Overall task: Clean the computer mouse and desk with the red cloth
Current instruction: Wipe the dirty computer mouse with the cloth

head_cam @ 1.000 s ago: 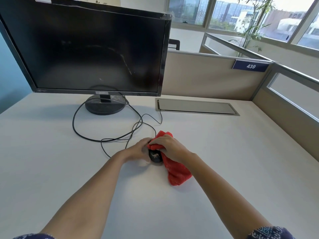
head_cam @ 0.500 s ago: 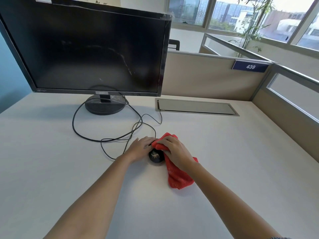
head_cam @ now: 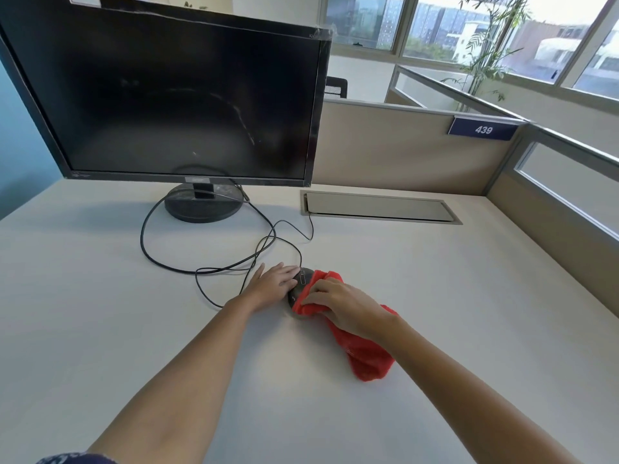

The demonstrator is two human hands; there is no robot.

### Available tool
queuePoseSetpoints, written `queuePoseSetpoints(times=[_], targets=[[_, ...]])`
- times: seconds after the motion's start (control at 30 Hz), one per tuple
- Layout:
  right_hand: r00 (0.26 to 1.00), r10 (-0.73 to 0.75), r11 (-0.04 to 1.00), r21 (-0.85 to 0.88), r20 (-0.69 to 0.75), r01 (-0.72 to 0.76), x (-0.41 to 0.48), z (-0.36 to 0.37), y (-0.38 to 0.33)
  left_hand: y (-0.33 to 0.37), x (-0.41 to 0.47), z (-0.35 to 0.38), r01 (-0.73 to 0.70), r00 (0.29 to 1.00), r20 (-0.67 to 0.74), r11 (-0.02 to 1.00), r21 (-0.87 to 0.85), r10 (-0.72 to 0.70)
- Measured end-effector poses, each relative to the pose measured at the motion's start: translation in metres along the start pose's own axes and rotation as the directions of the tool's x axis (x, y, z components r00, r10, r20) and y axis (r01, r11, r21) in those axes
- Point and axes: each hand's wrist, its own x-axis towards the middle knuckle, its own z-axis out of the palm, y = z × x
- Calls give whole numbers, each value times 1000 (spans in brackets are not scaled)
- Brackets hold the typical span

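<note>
A black wired computer mouse (head_cam: 300,285) lies on the white desk (head_cam: 435,296) in the middle of the view. My left hand (head_cam: 273,284) rests on its left side with fingers laid flat, steadying it. My right hand (head_cam: 341,304) grips the red cloth (head_cam: 365,356) and presses it against the right side and rear of the mouse. The cloth's loose end trails toward me on the desk, and part of the mouse is hidden under it.
A black monitor (head_cam: 181,105) on a round stand (head_cam: 202,205) fills the back left. Its black cables (head_cam: 201,262) loop across the desk just behind my left hand. A metal cable hatch (head_cam: 378,209) lies at the back; partition walls (head_cam: 552,209) close the right side.
My right hand with the cloth has slid from on top of the mouse toward its right rear side, uncovering the mouse's top. My left hand has flattened along the left side.
</note>
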Motion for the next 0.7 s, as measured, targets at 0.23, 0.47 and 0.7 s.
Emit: queuePoseSetpoints(times=[0.23, 0.47, 0.7], targets=[[993, 85, 973, -208, -81, -100, 22, 17, -24, 1, 1, -5, -4, 1000, 2, 1000, -16, 4], [990, -107, 901, -430, -95, 56, 10, 13, -39, 4, -2, -7, 1, 1000, -25, 1000, -1, -1], [964, 187, 970, 192, -187, -151, -4, -17, -9, 3, -3, -6, -10, 999, -33, 1000, 6, 10]])
